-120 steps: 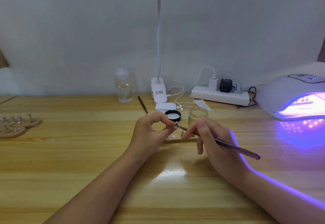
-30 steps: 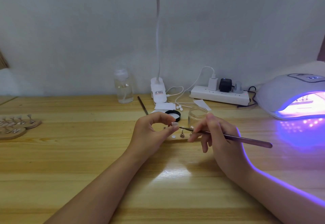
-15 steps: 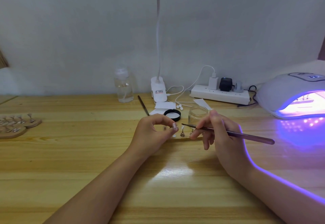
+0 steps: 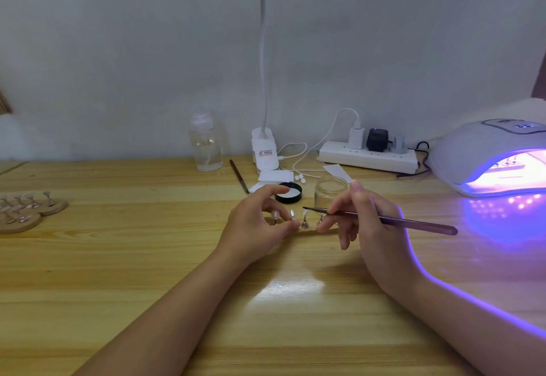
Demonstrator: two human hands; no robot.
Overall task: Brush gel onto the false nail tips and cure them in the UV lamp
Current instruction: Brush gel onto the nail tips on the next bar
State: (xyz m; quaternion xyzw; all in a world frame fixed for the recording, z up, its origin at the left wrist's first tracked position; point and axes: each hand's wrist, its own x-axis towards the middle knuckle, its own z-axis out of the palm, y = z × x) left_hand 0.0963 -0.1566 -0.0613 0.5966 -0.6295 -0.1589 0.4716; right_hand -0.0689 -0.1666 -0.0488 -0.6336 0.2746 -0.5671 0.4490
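Brush poised over the nail tips

The right hand pinches the brush; the left hand, fingers curled, seems to hold one stand among the nail tips between both hands.

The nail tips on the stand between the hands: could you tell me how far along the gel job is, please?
Done: the UV lamp glows and the jar stands open. In hand: the right hand holds the brush near the nail tips, with the left hand at the stand. Left: moving them into the lamp to cure.
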